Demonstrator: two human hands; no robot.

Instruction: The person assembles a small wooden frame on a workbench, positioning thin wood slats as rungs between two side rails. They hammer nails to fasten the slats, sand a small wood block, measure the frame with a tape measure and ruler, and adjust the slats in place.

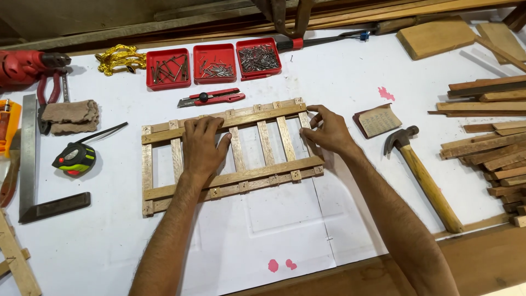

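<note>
White sheeting covers the workbench (pixel 350 77), marked with thin pencil lines and a few pink blotches, while bare brown wood shows along the lower right edge and dark planks run across the top of the frame. At the centre lies a small wooden lattice frame (pixel 263 140), slats nailed across long rails, tilted slightly so its right end sits higher. The left hand (pixel 204 145) lies flat on the frame's left-centre, fingers loosely spread and pressing down on the upper rail. The right hand (pixel 327 131) rests at the frame's upper right corner, fingers curled with the tips pinching the end slat. Just above the frame sits a red utility knife (pixel 212 98), and above that three red trays of nails (pixel 213 63) stand in a row, with a coil of yellow rope (pixel 119 58) to their left. At the far left are a red power drill (pixel 24 66), pliers, a folded brown cloth (pixel 70 116), a tape measure (pixel 75 159) and a steel try square (pixel 30 164). Right of the hands lie a scrap of sandpaper (pixel 378 120) and a claw hammer (pixel 424 178), its wooden handle angled toward the lower right. Loose wooden strips (pixel 487 148) are stacked at the right edge, a wood block (pixel 435 37) above them.
</note>
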